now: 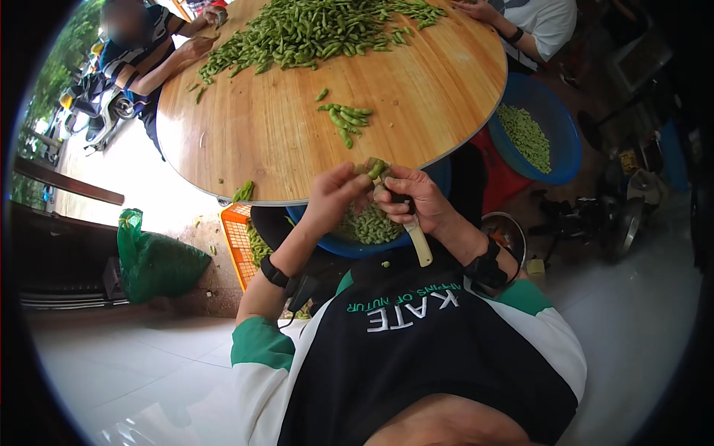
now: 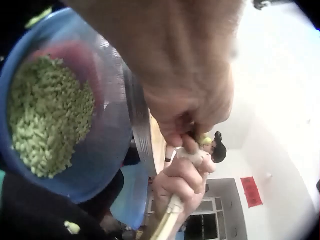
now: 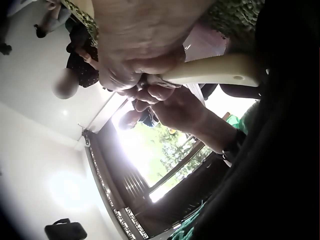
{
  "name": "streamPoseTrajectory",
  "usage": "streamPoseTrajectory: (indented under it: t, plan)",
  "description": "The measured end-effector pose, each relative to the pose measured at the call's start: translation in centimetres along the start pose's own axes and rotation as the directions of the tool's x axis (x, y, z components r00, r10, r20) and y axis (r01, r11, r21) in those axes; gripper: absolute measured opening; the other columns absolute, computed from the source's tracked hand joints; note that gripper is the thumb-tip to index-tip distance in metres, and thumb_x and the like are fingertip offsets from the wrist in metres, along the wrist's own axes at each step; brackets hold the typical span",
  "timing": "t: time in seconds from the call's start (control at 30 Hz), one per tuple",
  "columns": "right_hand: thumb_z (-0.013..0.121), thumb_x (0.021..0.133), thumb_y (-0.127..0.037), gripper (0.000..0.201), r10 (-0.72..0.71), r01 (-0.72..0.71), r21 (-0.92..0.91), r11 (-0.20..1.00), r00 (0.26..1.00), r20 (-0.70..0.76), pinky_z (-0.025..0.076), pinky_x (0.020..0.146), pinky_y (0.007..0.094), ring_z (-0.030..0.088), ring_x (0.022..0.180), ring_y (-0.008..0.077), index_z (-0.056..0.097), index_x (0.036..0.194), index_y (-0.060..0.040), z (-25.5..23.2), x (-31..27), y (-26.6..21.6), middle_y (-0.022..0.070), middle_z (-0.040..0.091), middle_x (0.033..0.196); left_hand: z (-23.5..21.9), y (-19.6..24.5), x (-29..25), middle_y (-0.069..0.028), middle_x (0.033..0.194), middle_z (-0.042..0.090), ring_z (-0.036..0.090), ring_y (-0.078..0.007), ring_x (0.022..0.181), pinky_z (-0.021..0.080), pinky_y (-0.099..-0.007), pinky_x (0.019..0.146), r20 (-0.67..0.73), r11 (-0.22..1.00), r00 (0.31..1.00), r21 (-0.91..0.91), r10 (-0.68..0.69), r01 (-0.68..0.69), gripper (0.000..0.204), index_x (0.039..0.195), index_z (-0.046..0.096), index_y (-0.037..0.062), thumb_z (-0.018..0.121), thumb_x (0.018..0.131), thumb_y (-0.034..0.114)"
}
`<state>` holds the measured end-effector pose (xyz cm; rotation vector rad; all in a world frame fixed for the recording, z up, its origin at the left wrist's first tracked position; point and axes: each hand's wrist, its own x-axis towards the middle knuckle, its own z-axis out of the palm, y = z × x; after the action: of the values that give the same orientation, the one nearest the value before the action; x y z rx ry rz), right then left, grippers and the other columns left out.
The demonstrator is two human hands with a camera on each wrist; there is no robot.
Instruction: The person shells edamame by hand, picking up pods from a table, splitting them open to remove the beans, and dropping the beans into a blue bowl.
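Note:
My left hand [image 1: 332, 195] pinches a green soybean pod [image 1: 377, 169] near the table's front edge. Close against it, my right hand [image 1: 418, 195] grips a small tool by its cream handle [image 1: 420, 244], which points down toward my chest. The tool's working end is hidden among the fingers; in the right wrist view the handle [image 3: 215, 71] has a hole near its end. Both hands' fingertips meet around the pod. Under them is a blue basin [image 2: 114, 125] holding shelled green beans [image 2: 47, 117].
On the round wooden table [image 1: 260, 134] lie a large heap of pods [image 1: 312, 33] and a few loose pods [image 1: 346, 117]. Another blue basin [image 1: 561, 141] of beans stands right. An orange crate [image 1: 236, 241] and green bag [image 1: 160, 256] are left. Two people sit across the table.

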<state>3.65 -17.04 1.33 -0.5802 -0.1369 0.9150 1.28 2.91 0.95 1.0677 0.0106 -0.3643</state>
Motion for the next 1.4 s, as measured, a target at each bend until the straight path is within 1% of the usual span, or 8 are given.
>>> streamPoseTrajectory:
  t: [0.07,0.3,0.5,0.8,1.03,1.13,1.27,1.4]
  plan:
    - [0.049,0.096,-0.013,0.025,-0.008,0.009,0.034,0.999,1.000,-0.022,0.036,0.041,0.0171,0.041,0.053,0.0068,0.055,0.119,-0.0068,-0.3,0.2,0.5,0.0059,0.055,0.082,-0.6,-0.9,0.1,-0.0088,0.070,0.060,0.059,-0.0171,0.059,0.045,-0.0320,0.050,0.229,0.289,0.823,0.860,0.520,-0.421,0.012,0.087,0.055,-0.0004,0.064,0.087,0.007]
    - [0.051,0.095,-0.013,0.025,-0.038,0.042,0.061,0.997,0.997,-0.064,0.037,0.041,0.0176,0.044,0.053,0.0071,0.056,0.119,-0.0084,0.2,0.5,1.1,0.0062,0.057,0.082,1.6,-0.3,-0.2,-0.0130,0.067,0.055,0.059,-0.0283,0.060,0.045,-0.0330,0.052,0.466,-0.264,0.560,0.875,0.685,-0.405,0.012,0.099,0.060,0.0024,0.058,0.087,0.004]
    - [0.053,0.095,-0.013,0.020,-0.265,0.220,-0.468,0.856,0.964,-0.031,0.035,0.041,0.0190,0.046,0.049,0.0056,0.059,0.109,0.0000,-0.5,0.3,0.9,0.0061,0.061,0.076,1.5,-0.6,-0.8,-0.0179,0.069,0.060,0.061,-0.0309,0.058,0.048,-0.0358,0.053,-0.144,0.828,0.955,0.541,0.260,-0.144,0.007,0.091,0.059,0.0001,0.058,0.089,0.007]
    - [0.064,0.088,-0.009,0.018,-0.452,0.229,-0.733,0.641,0.884,-0.119,0.031,0.041,0.0192,0.044,0.046,0.0037,0.059,0.102,0.0007,0.3,0.0,0.0,0.0010,0.059,0.072,1.8,-1.5,-1.6,-0.0184,0.066,0.058,0.060,-0.0360,0.057,0.046,-0.0387,0.050,0.308,0.072,0.739,0.899,0.599,-0.432,0.011,0.082,0.053,0.0014,0.061,0.087,0.007]
    - [0.064,0.085,-0.007,0.012,-0.380,0.257,-0.862,0.437,0.922,0.082,0.044,0.053,0.0244,0.056,0.059,0.0071,0.061,0.096,-0.0017,-0.5,0.2,-0.5,0.0006,0.059,0.068,2.3,-1.3,-2.5,-0.0149,0.058,0.048,0.044,-0.0197,0.049,0.039,-0.0325,0.049,-0.028,0.569,0.920,0.793,0.390,-0.217,0.019,0.076,0.054,-0.0001,0.058,0.090,0.013]
    - [0.062,0.080,-0.006,0.015,-0.472,0.354,-0.927,-0.122,0.802,0.367,0.047,0.055,0.0307,0.061,0.058,0.0221,0.059,0.095,-0.0023,-1.0,0.3,-0.3,0.0110,0.060,0.068,2.1,-1.7,-2.4,-0.0184,0.059,0.053,0.057,-0.0358,0.054,0.043,-0.0376,0.049,0.150,0.316,0.871,0.892,0.468,-0.323,0.018,0.076,0.053,0.0019,0.057,0.091,0.012]
    - [0.060,0.075,-0.006,0.020,-0.495,0.247,-0.960,-0.131,0.823,0.279,0.045,0.059,0.0396,0.061,0.069,0.0356,0.054,0.092,-0.0006,-1.8,0.7,1.4,0.0185,0.057,0.073,2.6,-2.2,-2.9,-0.0200,0.063,0.055,0.057,-0.0387,0.059,0.043,-0.0407,0.051,0.172,0.269,0.878,0.910,0.446,-0.315,0.014,0.080,0.051,0.0011,0.056,0.090,0.009]
    - [0.067,0.080,-0.013,0.018,-0.380,0.360,-0.933,-0.012,0.862,0.337,0.044,0.060,0.0328,0.057,0.064,0.0227,0.057,0.089,-0.0001,-1.9,0.0,0.0,0.0109,0.055,0.069,1.0,-2.6,-2.8,-0.0201,0.065,0.056,0.059,-0.0397,0.063,0.044,-0.0414,0.054,0.129,0.284,0.924,0.928,0.361,-0.240,0.010,0.084,0.052,0.0010,0.055,0.090,0.008]
